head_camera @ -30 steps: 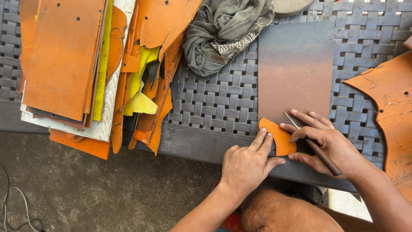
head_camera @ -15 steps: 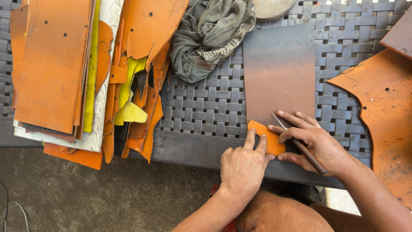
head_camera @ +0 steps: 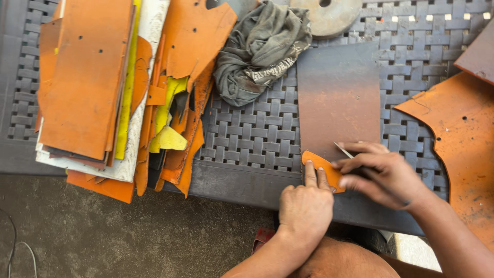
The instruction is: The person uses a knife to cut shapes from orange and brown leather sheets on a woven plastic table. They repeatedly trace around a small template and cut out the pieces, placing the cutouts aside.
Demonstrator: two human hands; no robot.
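A dark grey table [head_camera: 247, 128] with a woven, basket-like top fills most of the view, its smooth near edge running above a bare, dusty concrete floor [head_camera: 103, 237] at the near left. At the far left lies one thick stack of orange sheets [head_camera: 85, 77], with a yellow layer and a white board showing at its edges, overhanging the table's near edge. Just right of it sits a loose heap of orange and yellow offcuts [head_camera: 177, 103] (too tangled to count). Next comes one crumpled grey cloth [head_camera: 260, 51], and beyond it, at the far edge, one round grey disc [head_camera: 327, 15] with a hole in its middle. One brown rectangular slab [head_camera: 337, 98] lies flat to the right of the open weave, which is the only free stretch of tabletop. On the slab's near-left corner rests one small orange piece [head_camera: 321, 167]. The left hand [head_camera: 306, 206] presses two fingers flat on this piece, pinning it down. The right hand [head_camera: 381, 175] is closed around a thin blade tool [head_camera: 343, 150], whose tip pokes out just beyond the piece. At the far right one large orange sheet [head_camera: 458, 139] with a curved cut edge runs out of view, and a brown corner [head_camera: 478, 54] lies above it.
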